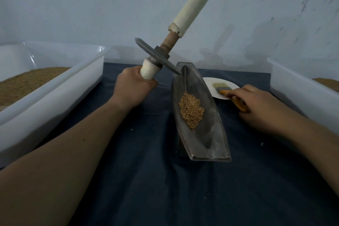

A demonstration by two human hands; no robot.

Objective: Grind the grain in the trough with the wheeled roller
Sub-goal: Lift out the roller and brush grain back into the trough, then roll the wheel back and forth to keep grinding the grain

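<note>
Upper centre of frame: grey metal disc roller point(156, 55) on a wooden axle with 2 white cloth-wrapped handles, lifted and tilted, rim just above the far tip of the long boat-shaped grey metal trough point(211, 134) at centre. Small heap of tan whole grain point(191, 110) mid-trough, not yet ground. Likely heavy, stiff and hard-edged; best taken by both wrapped handles, never the disc. Left hand point(134, 88) closed tight round the lower handle; upper handle free. Right hand point(256, 104), centre right, curled over orange-handled brush point(224, 90) lying on white round plate point(211, 83).

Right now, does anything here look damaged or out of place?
The wheeled roller, gripped by the left hand, is tilted steeply, its wheel clear of the grain. Its upper handle's white wrapping looks torn, baring brown wood.
</note>
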